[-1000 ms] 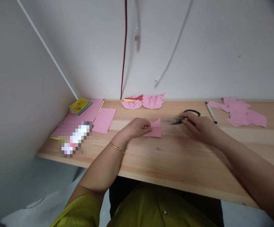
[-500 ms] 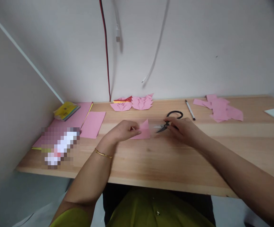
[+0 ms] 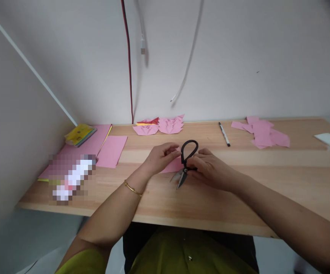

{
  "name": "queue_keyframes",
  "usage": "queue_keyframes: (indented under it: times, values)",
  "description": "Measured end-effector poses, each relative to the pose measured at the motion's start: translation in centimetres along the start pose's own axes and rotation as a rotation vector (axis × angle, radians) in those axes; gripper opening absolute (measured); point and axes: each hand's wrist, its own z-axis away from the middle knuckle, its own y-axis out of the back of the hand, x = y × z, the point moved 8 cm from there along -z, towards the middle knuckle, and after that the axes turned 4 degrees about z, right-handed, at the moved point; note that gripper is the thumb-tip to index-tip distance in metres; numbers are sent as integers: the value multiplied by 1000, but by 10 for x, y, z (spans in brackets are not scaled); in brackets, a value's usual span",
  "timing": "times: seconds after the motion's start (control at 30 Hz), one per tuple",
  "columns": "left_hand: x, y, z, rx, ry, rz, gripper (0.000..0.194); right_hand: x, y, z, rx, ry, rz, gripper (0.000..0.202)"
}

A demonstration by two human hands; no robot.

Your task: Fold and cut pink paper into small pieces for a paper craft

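My left hand (image 3: 162, 156), a gold bangle on its wrist, pinches a small folded piece of pink paper (image 3: 172, 166) above the wooden table. The fingers and the scissors cover part of that paper. In my right hand (image 3: 209, 169) is a pair of scissors (image 3: 184, 170) with black loop handles, gripped near the pivot. One loop points up and away from me. The blades are spread and point down towards me, just right of and below the paper; whether they touch it I cannot tell.
By the wall lie folded pink pieces (image 3: 170, 125), a black-and-white marker (image 3: 224, 134) and pink paper scraps (image 3: 263, 132). Pink sheets (image 3: 112, 151) and a yellow packet (image 3: 80, 134) are at the left, beside a blurred-out object (image 3: 73, 178). Cables (image 3: 128, 57) hang down the wall.
My right hand has brought the scissors left and nearer to me, turning the blades from leftward to downward. My left hand has shifted slightly right with the pink paper.
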Motion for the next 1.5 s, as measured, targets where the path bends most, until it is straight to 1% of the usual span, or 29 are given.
queue_keyframes:
  times: [0.1,0.2,0.3,0.43,0.47,0.53,0.6,0.67,0.7,0.77,0.83,0.9,0.97,1.03,1.17,1.33,1.4,1.43,1.5]
  values:
    - [-2,-1,-2,40,23,94,40,-10,-5,-1,-47,60,-19,9]
    - [2,-4,-1,62,34,187,30,-13,-10,-1,-72,72,-33,10]
    - [10,-3,0,104,24,258,24,-10,-11,-1,-72,43,-25,11]
    - [17,9,2,216,-13,334,25,1,-8,0,-78,-48,-1,16]
    - [17,11,1,220,-13,354,26,3,-8,1,-78,-63,-10,19]
    - [14,12,1,187,-3,387,32,7,-7,3,-82,-65,-36,22]
    - [11,18,0,172,-11,385,39,11,-5,5,-71,-66,-41,25]
    - [10,29,1,202,-41,305,41,19,0,8,-15,-107,-22,26]
    - [10,34,1,215,-53,220,39,25,4,9,18,-145,-6,26]
    - [9,37,1,188,-44,-29,30,39,9,13,61,-236,32,25]
    - [7,32,1,103,-38,-233,27,51,11,18,55,-308,73,25]
    - [1,22,1,-15,-23,-343,26,59,8,21,18,-353,112,27]
    - [-5,12,3,-108,-1,-397,24,64,4,23,-20,-363,132,28]
    - [-10,6,3,-155,16,-437,19,65,1,24,-37,-350,131,27]
    - [-12,1,2,-197,40,-485,14,60,-5,20,-52,-304,103,25]
    - [-14,-1,2,-231,49,-547,12,44,-16,16,-146,-249,52,22]
    - [-12,-1,3,-237,3,-589,11,40,-19,16,-160,-231,28,22]
    - [-8,0,3,-222,-48,-608,13,39,-19,17,-159,-223,20,22]
    - [5,2,3,-176,-200,-616,18,40,-19,18,-140,-215,15,23]
